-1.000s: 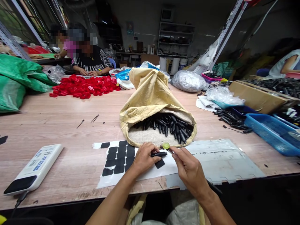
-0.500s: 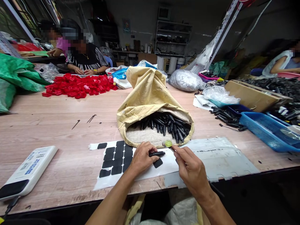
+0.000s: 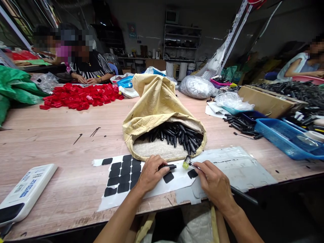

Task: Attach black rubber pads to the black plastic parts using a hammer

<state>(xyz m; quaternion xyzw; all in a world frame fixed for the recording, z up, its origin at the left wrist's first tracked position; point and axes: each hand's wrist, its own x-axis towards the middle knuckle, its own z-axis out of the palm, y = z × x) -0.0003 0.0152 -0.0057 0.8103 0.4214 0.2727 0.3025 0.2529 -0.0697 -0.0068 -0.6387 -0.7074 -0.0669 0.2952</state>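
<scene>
My left hand [image 3: 151, 172] is closed round a slim black pen-shaped piece [image 3: 170, 166], held low over a white sticker sheet [image 3: 154, 194]. Black rounded-square stickers [image 3: 124, 178] sit in rows left of that hand, and a loose-looking one [image 3: 168, 177] lies just below the black piece. My right hand [image 3: 215, 182] grips a small mallet [image 3: 186, 162] with a yellow tip and metal shaft; its dark handle sticks out behind the hand. The mallet head is a little right of the black piece, apart from it. Beyond both hands, a yellow woven sack [image 3: 157, 108] opens towards me, full of black pen-shaped pieces [image 3: 186, 136].
A white box-like device [image 3: 32, 189] lies at left. Red parts [image 3: 82, 97] are heaped beyond, near a seated person [image 3: 91, 65]. At right stand a blue basket [image 3: 286, 140], a cardboard box [image 3: 268, 101] and black pieces. A grey plastic sheet [image 3: 235, 168] reaches the table edge.
My right hand has moved slightly right, and the mallet has turned so its yellow tip points down. The left hand still holds the black piece. The view has shifted a little.
</scene>
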